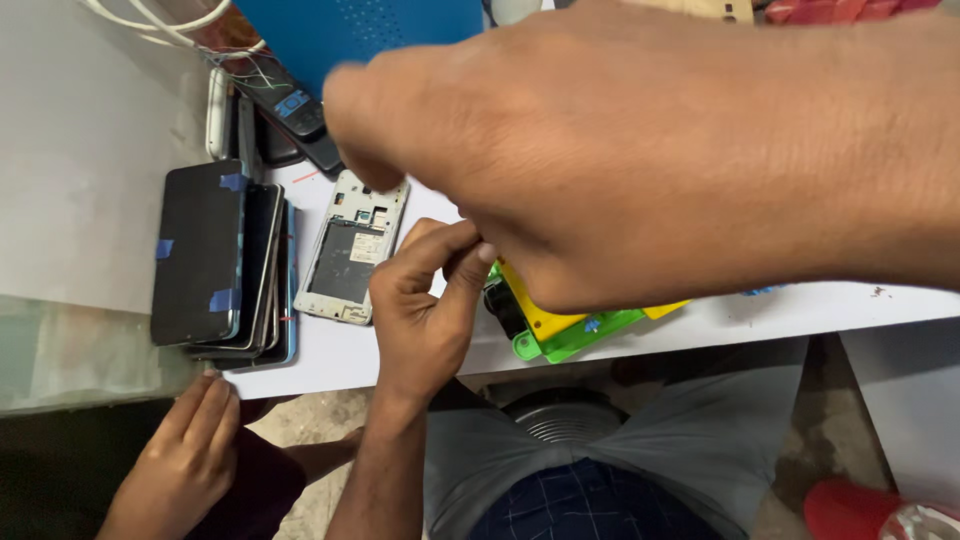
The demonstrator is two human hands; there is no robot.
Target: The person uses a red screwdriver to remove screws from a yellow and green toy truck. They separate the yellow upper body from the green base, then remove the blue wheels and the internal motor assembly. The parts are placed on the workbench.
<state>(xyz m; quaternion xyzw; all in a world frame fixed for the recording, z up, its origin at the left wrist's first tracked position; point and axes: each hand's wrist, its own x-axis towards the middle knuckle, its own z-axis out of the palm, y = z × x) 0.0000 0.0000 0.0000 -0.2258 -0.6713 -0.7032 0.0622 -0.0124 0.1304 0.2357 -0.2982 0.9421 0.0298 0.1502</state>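
My right hand fills the upper right, close to the camera and blurred. It reaches left over the white table, fingers curled down above an opened white phone with its back cover off. Anything inside that hand is hidden. My left hand rises from below at the table's front edge. Its thumb and fingers are pinched together, and I see nothing between the tips. It sits next to a yellow and green plastic object, which my right hand partly covers.
A stack of dark phones marked with blue tape lies at the left. A dark keypad phone, a blue box and white cables sit at the back. Another hand rests low at the bottom left.
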